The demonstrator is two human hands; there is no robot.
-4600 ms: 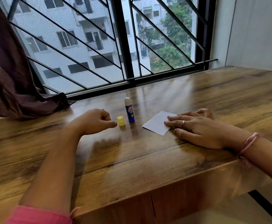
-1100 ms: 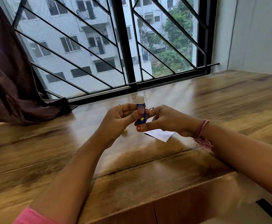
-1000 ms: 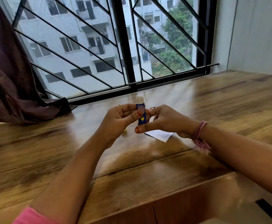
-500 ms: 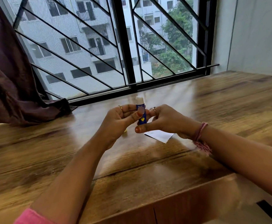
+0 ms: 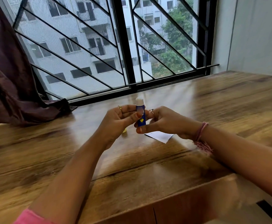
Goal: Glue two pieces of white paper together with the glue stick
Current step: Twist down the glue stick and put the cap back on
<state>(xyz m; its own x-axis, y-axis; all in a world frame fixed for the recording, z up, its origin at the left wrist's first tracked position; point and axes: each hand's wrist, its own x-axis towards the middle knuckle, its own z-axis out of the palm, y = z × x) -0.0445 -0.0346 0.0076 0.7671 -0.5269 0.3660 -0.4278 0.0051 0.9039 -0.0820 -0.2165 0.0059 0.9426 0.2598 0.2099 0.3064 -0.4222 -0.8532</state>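
Both hands hold the blue glue stick [image 5: 141, 113] upright above the wooden table [image 5: 148, 167], its white glue tip showing and its cap off. My left hand [image 5: 117, 122] pinches the tube's upper body between thumb and fingers. My right hand [image 5: 162, 122] grips its lower end with thumb and fingers. The white paper [image 5: 160, 136] lies flat on the table under my right hand, partly hidden by it. The yellow cap [image 5: 124, 131] sits on the table, mostly hidden behind my left hand.
A dark curtain [image 5: 10, 78] drapes onto the table at the far left. A barred window [image 5: 124, 46] runs along the table's far edge. A wall [image 5: 253, 34] closes off the right side.
4.6 s ago the glue stick stood on the table, with my right hand flat on the paper. For the last second both hands have held it raised, almost still.
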